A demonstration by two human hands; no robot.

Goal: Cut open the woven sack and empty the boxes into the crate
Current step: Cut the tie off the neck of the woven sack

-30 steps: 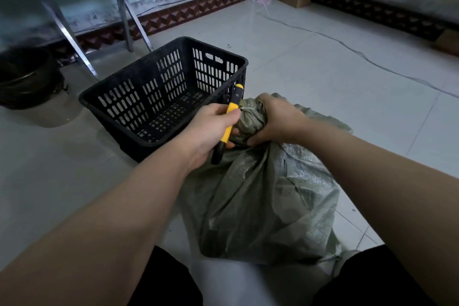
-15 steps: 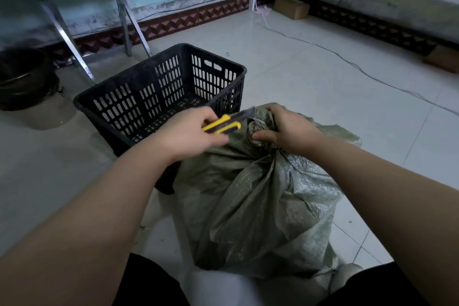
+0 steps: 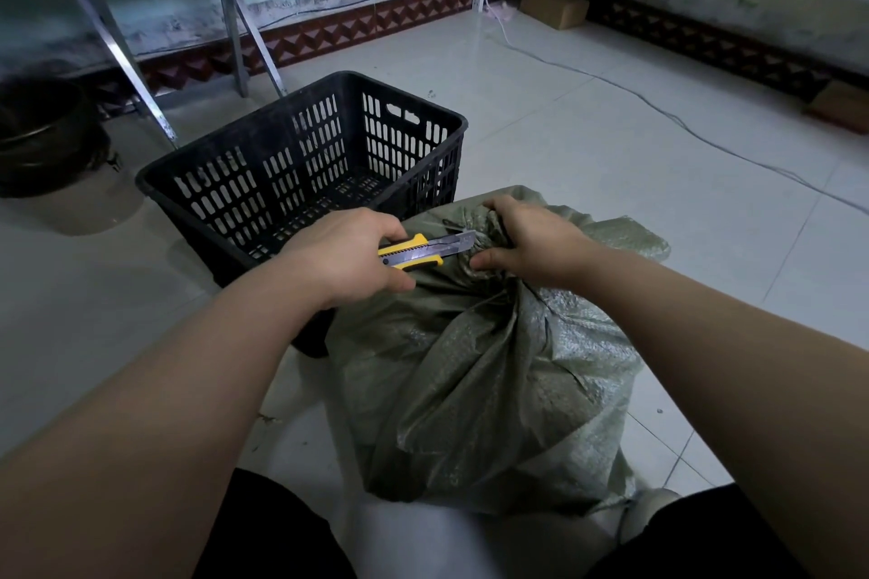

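Note:
A grey-green woven sack stands on the floor between my knees, its top gathered and tied. My right hand grips that bunched neck. My left hand holds a yellow utility knife with its blade out, lying level, and the blade tip touches the tied neck just left of my right fingers. The black slotted crate sits empty on the floor behind and left of the sack, its near corner touching the sack. No boxes are visible; the sack hides its contents.
Metal table legs stand behind the crate. A dark round tub sits at the far left. A thin cable runs across the white tiles at right. Cardboard boxes lie along the far wall.
The knife has turned from upright to level and its blade now reaches the sack's tied neck. My right hand keeps its grip on the neck, slightly lower.

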